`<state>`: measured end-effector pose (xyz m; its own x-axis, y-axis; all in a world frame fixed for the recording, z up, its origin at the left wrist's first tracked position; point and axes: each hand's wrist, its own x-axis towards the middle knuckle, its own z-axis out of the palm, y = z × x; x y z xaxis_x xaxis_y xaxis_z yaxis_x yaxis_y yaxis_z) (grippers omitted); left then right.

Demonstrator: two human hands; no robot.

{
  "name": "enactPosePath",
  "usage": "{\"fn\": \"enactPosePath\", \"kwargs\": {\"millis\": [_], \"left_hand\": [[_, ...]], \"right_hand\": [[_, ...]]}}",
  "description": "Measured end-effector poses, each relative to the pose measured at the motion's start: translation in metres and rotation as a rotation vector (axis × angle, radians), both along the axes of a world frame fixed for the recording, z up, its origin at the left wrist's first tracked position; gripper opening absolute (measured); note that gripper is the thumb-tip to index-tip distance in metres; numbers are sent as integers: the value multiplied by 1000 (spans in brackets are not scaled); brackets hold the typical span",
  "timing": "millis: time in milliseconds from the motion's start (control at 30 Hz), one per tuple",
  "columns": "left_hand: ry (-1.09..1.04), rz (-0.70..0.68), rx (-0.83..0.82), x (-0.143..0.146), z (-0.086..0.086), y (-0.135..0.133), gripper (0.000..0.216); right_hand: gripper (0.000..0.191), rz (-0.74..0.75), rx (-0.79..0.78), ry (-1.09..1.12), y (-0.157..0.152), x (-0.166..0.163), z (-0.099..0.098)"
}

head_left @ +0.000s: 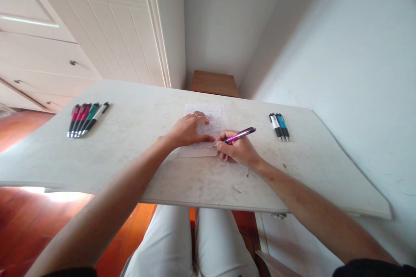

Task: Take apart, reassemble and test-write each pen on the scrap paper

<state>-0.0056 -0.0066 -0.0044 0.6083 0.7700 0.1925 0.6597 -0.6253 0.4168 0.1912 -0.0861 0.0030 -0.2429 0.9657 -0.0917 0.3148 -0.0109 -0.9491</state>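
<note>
A small sheet of paper (pixel 214 114) covered in scribbles lies at the middle of the white table (pixel 136 156). My left hand (pixel 190 130) rests flat on the paper with its fingers spread, a ring on one finger. My right hand (pixel 235 149) is closed around a purple pen (pixel 240 134), whose tip touches the paper's lower right part.
Several pens in pink, green and white (pixel 86 119) lie in a row at the table's left. Three pens in white and blue (pixel 279 126) lie at the right. A wooden stool (pixel 214 83) stands beyond the table, a white cabinet (pixel 81 30) at the back left, a wall on the right.
</note>
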Motion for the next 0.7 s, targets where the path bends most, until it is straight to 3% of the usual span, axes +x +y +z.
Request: {"fn": "enactPosePath", "kwargs": {"millis": [700], "left_hand": [[-4,-6,-3,0,-1,1,61]], "right_hand": [[19,-11,50,55,2,2,-2]]}}
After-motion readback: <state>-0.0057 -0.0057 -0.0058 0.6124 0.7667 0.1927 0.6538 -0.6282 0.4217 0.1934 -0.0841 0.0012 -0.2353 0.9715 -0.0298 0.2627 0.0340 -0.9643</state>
